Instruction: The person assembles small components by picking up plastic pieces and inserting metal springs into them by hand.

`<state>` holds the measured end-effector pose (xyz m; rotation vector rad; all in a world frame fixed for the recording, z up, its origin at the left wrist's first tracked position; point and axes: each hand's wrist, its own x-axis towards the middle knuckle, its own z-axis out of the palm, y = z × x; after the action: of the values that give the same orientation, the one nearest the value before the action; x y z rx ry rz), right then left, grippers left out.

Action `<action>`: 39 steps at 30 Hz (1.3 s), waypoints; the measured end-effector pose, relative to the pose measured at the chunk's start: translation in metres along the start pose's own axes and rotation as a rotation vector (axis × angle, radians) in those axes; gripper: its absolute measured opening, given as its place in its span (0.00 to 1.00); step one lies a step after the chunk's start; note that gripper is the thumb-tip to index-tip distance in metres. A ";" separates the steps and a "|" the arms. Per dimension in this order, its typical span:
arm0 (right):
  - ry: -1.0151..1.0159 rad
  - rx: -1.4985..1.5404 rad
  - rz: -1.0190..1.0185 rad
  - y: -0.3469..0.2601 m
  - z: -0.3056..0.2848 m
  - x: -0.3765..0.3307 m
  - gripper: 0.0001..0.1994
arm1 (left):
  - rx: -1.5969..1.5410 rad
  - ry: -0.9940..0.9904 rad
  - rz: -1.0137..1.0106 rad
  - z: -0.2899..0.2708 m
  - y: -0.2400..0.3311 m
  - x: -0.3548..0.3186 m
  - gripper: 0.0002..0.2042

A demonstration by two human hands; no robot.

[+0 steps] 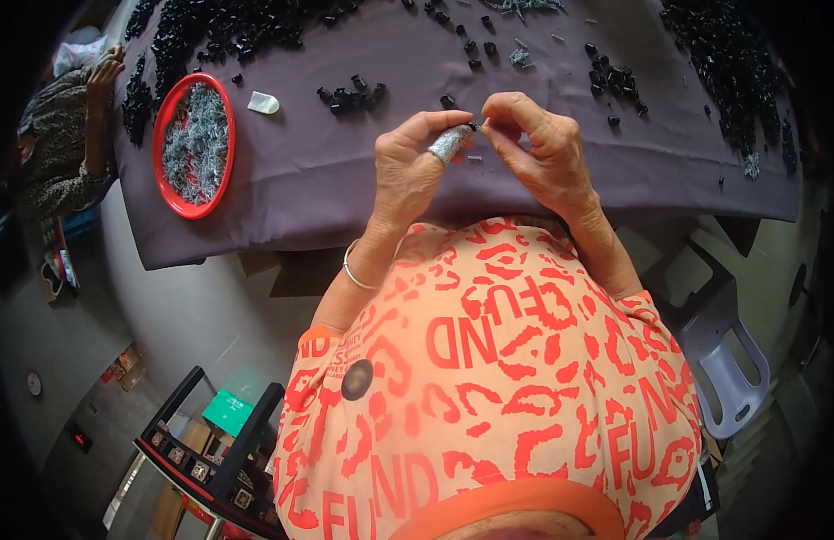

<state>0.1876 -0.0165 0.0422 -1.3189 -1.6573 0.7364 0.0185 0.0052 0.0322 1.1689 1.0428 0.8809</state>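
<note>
My left hand [408,166] pinches a small black part [472,127] between thumb and forefinger. A silvery-white wrap [450,142] covers one finger of this hand. Close against it on the right, my right hand [545,155] is closed in a pinch, its fingertips almost touching the black part. What the right fingertips hold is too small to make out. Just below the hands, a tiny clear or silvery piece [474,159] lies on the purple-grey cloth [318,193]. Another black part [447,101] rests just beyond my left hand.
A red oval tray [193,214] of thin silvery pieces stands at the left, beside a white tube-like piece [264,103]. Black parts form heaps at far left [210,31] and far right [732,67], with smaller clusters between. Another person [61,144] is at the left edge; a chair [732,378] stands lower right.
</note>
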 end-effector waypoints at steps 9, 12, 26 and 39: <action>-0.154 -0.045 -0.057 0.002 0.003 -0.002 0.10 | 0.029 -0.044 -0.053 -0.008 -0.006 -0.010 0.08; -0.158 0.031 -0.001 0.001 0.008 -0.003 0.08 | -0.154 -0.067 -0.119 -0.015 -0.009 -0.010 0.08; -0.195 0.132 0.122 -0.006 0.018 0.002 0.04 | -0.449 -0.083 -0.190 -0.025 -0.023 -0.017 0.07; -0.266 0.152 0.142 -0.010 0.017 0.013 0.04 | -0.581 -0.038 -0.192 -0.029 -0.024 -0.011 0.08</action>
<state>0.1667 -0.0053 0.0466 -1.2821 -1.6858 1.1414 -0.0122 -0.0011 0.0083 0.5853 0.7757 0.9219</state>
